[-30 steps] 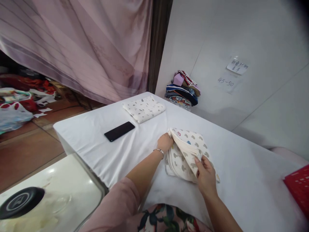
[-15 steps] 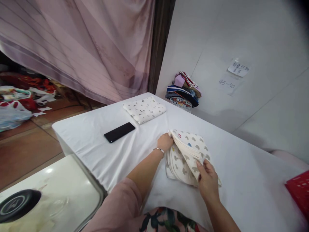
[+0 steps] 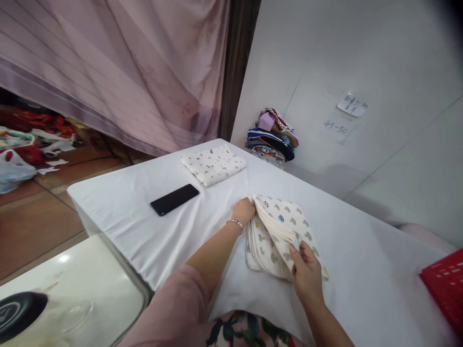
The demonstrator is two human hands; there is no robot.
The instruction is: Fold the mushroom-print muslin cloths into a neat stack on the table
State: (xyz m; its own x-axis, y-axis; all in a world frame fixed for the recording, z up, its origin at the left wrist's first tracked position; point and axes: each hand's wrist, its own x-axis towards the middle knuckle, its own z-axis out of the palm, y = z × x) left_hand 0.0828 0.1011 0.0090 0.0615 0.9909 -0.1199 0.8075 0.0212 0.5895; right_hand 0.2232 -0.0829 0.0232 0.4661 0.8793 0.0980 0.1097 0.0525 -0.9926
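Note:
A cream cloth [image 3: 269,246] with grey mushroom prints and a few coloured ones lies folded in several layers on the white-covered table [image 3: 365,270]. My left hand [image 3: 243,211], with a bracelet at the wrist, is closed on its upper left corner. Between thumb and fingers, my right hand [image 3: 306,270] pinches the edge of the upper layers on the right and holds them partly lifted. Farther back, a folded white cloth [image 3: 214,165] with small dark prints lies flat. A black phone [image 3: 175,199] rests left of my left hand.
Folded clothes [image 3: 271,137] are piled by the wall behind the table. A red plastic basket [image 3: 444,284] stands at the right edge. At lower left is a glossy white surface [image 3: 101,284] with a round black object [image 3: 23,311]. A pink curtain [image 3: 144,67] hangs behind.
The camera view has shifted slightly, so everything sits a little farther left. Both hands keep their hold on the mushroom-print cloth, which has hardly changed shape.

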